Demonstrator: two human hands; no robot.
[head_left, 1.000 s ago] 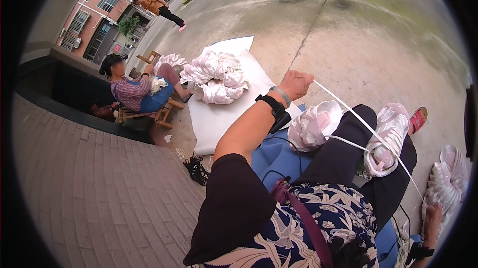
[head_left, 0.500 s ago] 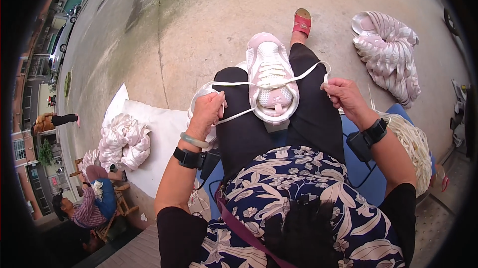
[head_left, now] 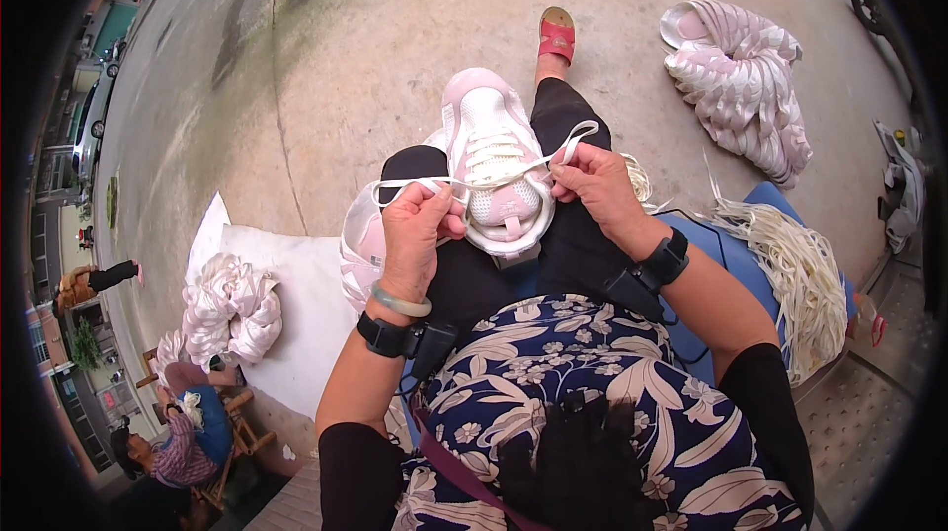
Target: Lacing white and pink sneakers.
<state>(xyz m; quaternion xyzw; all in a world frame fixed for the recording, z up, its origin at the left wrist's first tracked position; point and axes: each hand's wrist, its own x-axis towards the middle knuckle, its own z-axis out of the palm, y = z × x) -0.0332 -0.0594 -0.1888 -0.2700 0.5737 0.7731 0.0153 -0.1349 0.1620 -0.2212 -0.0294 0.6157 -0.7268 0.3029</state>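
A white and pink sneaker rests between my thighs, toe pointing away from me. White laces are threaded through its eyelets. My left hand is closed in a pinch on one part of the shoelace, left of the shoe's collar. On the other side my right hand pinches the lace too, a loop of it standing up above the fingers. Between the two hands the lace crosses over the tongue. Another pink and white shoe lies beside my left thigh, partly hidden by my left hand and forearm.
A bundle of white laces lies on a blue surface at my right. Strung pink-white shoe pieces form a coil on the concrete floor and another on a white sheet. A person sits at lower left.
Both hands have come closer together over the shoe, drawing in the wide lace loops. A smaller loop now stands at my right hand. The whole view has shifted slightly.
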